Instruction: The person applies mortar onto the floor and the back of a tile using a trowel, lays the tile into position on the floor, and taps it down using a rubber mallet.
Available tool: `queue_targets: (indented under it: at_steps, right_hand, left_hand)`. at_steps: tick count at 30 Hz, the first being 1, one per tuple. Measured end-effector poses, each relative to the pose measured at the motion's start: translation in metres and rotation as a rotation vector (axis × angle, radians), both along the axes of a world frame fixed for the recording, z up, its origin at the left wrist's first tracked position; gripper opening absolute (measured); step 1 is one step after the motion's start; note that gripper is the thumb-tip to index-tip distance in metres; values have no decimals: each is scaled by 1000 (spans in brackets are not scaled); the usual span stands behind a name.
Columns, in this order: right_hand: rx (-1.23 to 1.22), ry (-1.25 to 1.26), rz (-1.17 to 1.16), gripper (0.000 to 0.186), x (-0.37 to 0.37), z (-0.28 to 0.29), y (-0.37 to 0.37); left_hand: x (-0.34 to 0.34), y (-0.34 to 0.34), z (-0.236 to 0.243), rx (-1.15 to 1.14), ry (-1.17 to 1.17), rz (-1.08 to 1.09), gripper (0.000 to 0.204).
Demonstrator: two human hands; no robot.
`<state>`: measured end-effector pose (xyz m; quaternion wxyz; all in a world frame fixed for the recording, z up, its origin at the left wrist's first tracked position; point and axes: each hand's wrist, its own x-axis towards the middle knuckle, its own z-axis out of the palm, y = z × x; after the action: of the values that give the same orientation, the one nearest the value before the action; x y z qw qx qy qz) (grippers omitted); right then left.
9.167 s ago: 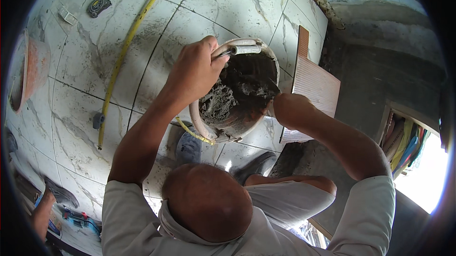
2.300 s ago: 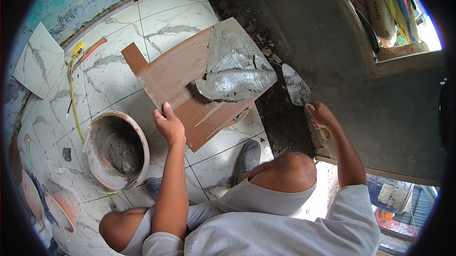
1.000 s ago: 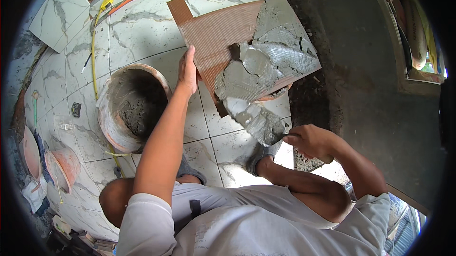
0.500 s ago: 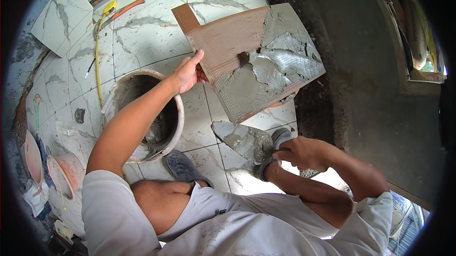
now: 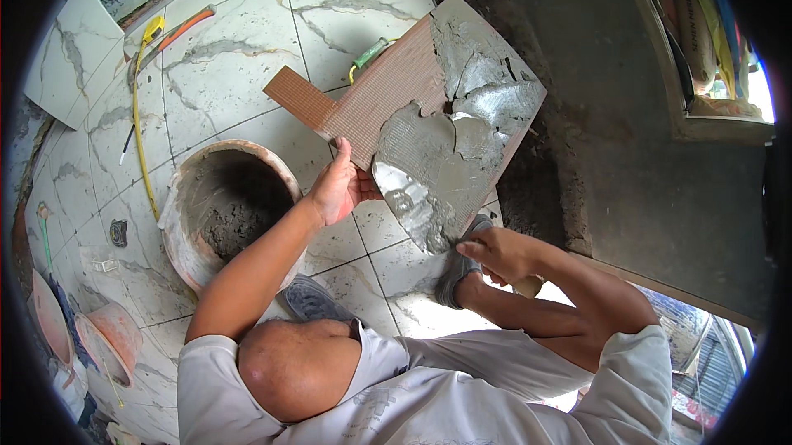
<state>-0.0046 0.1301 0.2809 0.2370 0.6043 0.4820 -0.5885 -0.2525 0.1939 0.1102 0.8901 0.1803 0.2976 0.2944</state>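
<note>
My left hand (image 5: pixel 340 185) supports the near-left edge of a tile (image 5: pixel 384 82), thumb on top and fingers beneath. The tile is held up with its brown, ribbed back facing me, and a narrow strip juts from its left corner. Wet grey mortar (image 5: pixel 450 144) coats the right and near parts of that back. In my right hand (image 5: pixel 499 254) is a trowel (image 5: pixel 404 193), fingers wrapped round its wooden handle. Its shiny, mortar-smeared blade lies over the tile's near edge, against the mortar.
A bucket of mortar (image 5: pixel 175 235) stands left of the tile. Farther out lie an orange-handled hammer (image 5: pixel 186 28), a yellow tape measure (image 5: pixel 153 29), a green-handled tool (image 5: pixel 371 53) and a loose marbled tile (image 5: pixel 76 53). A dark wall (image 5: pixel 652 197) rises at the right.
The trowel has moved up from below the tile onto its near edge. The tile has turned somewhat, its strip now pointing more to the left. A green-handled tool shows behind it.
</note>
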Motion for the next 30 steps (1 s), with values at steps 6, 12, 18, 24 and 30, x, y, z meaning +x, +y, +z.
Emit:
queue_targets:
  at_steps: [6,12,18,24,30]
  right_hand:
    - [129,7,-286,46,22,17,12]
    - [271,31,-270,47,-31,-30,42]
    - [-13,19,67,50,-7,14,13]
    - [704,-410,649,39,75,21,63]
    - [687,-448,677,41,34,-14,164]
  left_hand:
    - [-13,21,12,-52,-81,277,86]
    - [-25,31,14,-42,-179,225,85]
    - [-36,31,-10,-14,-140,229,86]
    - [-27,36,1,7,-40,275,84]
    - [-33,33,-4,83,30,224,82]
